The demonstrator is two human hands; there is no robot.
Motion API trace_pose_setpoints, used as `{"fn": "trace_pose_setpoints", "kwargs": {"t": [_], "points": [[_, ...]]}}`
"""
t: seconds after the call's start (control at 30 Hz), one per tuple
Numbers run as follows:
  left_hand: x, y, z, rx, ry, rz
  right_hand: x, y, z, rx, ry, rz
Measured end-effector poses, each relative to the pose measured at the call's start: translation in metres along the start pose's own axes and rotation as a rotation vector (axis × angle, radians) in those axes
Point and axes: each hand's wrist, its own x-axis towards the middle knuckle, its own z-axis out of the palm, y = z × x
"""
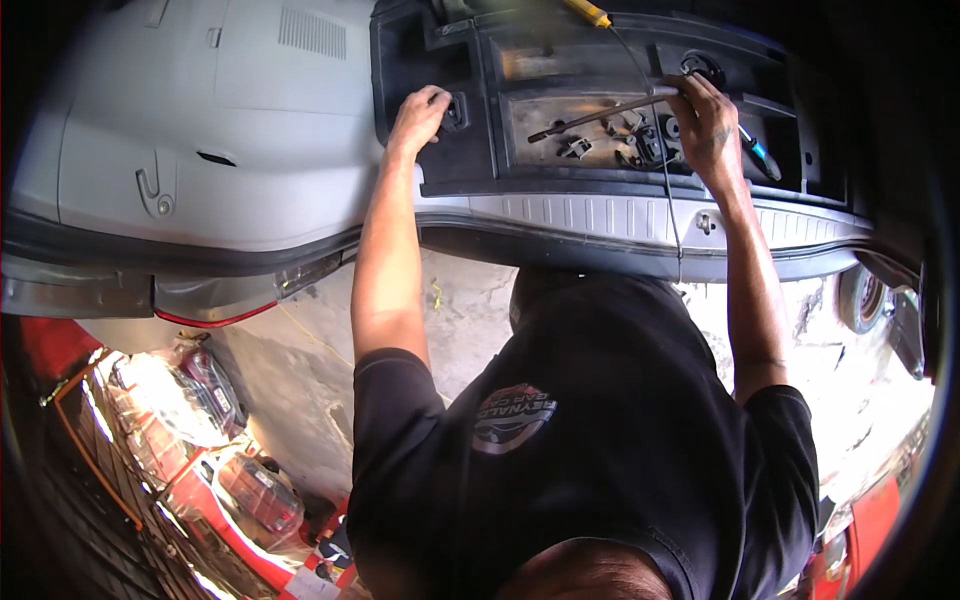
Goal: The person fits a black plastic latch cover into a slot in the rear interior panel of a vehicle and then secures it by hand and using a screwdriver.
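Note:
My left hand (422, 112) is at the left part of the black cargo tray (465, 155), its fingers curled beside a small dark fitting (455, 112). What those fingers hold, if anything, is hidden. In my right hand (710, 130) is a long dark metal rod (595, 116), gripped near one end and pointing left across the tray. Below the rod, several loose black parts (645, 145) lie in the middle compartment. A screwdriver-like tool with a teal handle (762, 158) rests to the right of my right hand. Behind that hand sits a round black part (703, 67).
A thin dark cable (668, 200) hangs from a yellow tool or lamp (590, 12) and crosses the tray and sill (600, 215). Grey side trim with a hook (155, 195) stands at left. Wrapped lamp-like parts (262, 492) are at lower left; a wheel (862, 298) is at right.

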Motion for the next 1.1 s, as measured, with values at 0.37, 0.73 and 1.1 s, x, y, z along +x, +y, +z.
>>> {"fn": "trace_pose_setpoints", "kwargs": {"t": [0.37,0.73,1.1], "points": [[-0.012,-0.014,-0.023,-0.305,-0.192,0.016,-0.005,0.018,0.008,0.002,0.007,-0.014],[-0.017,-0.036,-0.021,-0.796,-0.321,-0.069,-0.005,0.013,0.007,-0.009,-0.072,0.050],[-0.007,-0.029,-0.003,-0.610,-0.131,-0.026,-0.003,0.005,0.010,0.014,-0.082,0.077]]}}
